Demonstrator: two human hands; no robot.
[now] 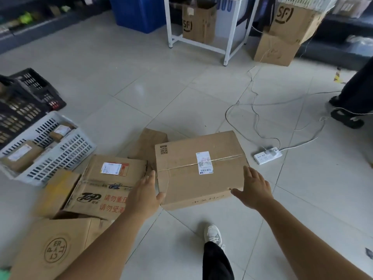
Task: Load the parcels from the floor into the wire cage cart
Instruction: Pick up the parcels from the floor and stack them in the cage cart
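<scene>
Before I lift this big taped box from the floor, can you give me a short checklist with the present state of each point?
1. Left hand on the box: ok, it presses the left near corner of the taped cardboard box.
2. Right hand on the box: ok, it rests on the right near corner, fingers spread and not closed.
3. Tape seam shut: ok, the flaps lie closed.
4. Neighbour clear: not ok, the box with red print lies right beside the left hand.
5. White cable and power strip: ok, apart from the box, but on the floor nearby.
6. Wire cage cart ready: cannot tell, not in view.
</scene>
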